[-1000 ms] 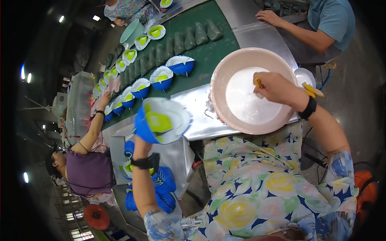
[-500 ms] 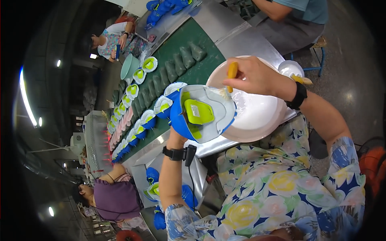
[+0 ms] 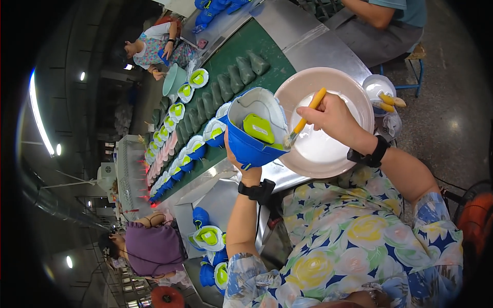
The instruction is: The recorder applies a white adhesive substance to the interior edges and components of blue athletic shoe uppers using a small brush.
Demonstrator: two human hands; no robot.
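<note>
Two hands are busy here. The left hand (image 3: 237,160) holds up a blue shoe part (image 3: 254,134) from below, and its fingers are wrapped tight around the bottom of it. The shoe part is open at the top, white inside, with a green-yellow piece (image 3: 258,128) stuck in it. It is up in the air, over the near edge of the shiny metal surface (image 3: 328,49), just left of the big pink bowl (image 3: 354,95).

The right hand (image 3: 334,119) holds a small brush (image 3: 304,120) with a yellow handle. Its fingers are pinched shut on the handle. The tip of the brush touches the right rim of the shoe part. The hand is over the pink bowl, which has white stuff in it. Both wrists wear a black band.

A small white cup (image 3: 377,87) with more yellow brushes sits just past the right edge of the bowl.

Many more blue shoe parts (image 3: 177,159) lie in a long row on the green belt (image 3: 241,51), going off to the far left. Other people (image 3: 151,251) sit along the belt, one near in a purple top.
</note>
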